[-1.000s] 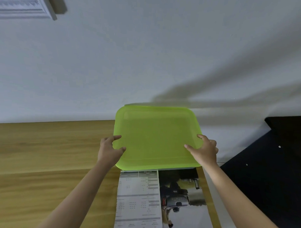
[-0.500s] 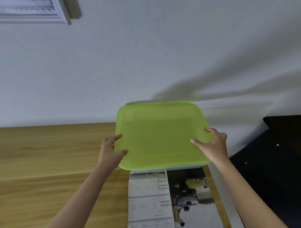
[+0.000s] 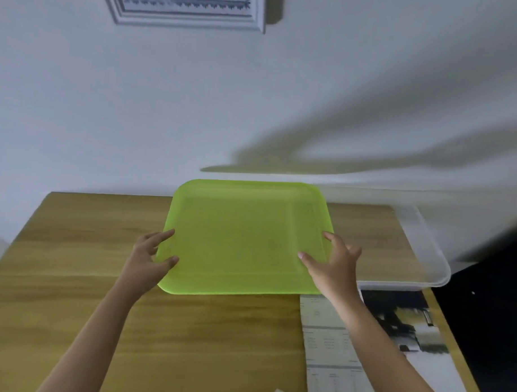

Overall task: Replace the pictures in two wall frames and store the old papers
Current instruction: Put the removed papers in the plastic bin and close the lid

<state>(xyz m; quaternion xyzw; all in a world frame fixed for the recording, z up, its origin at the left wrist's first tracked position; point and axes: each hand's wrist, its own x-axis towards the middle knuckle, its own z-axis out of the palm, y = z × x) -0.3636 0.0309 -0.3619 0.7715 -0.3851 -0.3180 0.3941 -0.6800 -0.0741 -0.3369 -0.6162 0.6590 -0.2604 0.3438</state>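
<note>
Lid: a translucent lime-green rectangular plastic lid [image 3: 244,236] with rounded corners was held above the light wooden table [image 3: 72,277], tilted slightly, its near edge lowest.
Left hand: the left hand [image 3: 148,258] was clamped on the lid's left edge, thumb on top and fingers curled at the rim.
Right hand: the right hand [image 3: 334,264] was gripping the lid's right edge, thumb and forefinger spread over the top surface, the other fingers behind the rim.
Box: a clear plastic storage box [image 3: 425,254] was seen just right of the lid, uncovered, its near-left part hidden behind the lid; its contents could not be made out through the blur.
Papers: a printed sheet with tables of text [image 3: 328,350] and a dark photographic print [image 3: 414,327] were laid side by side on the table, below and right of the lid, just in front of the box.
Frame: a pale moulded wall frame [image 3: 187,8] holding a bordered document was hung on the white wall, well above the lid and to its left.
</note>
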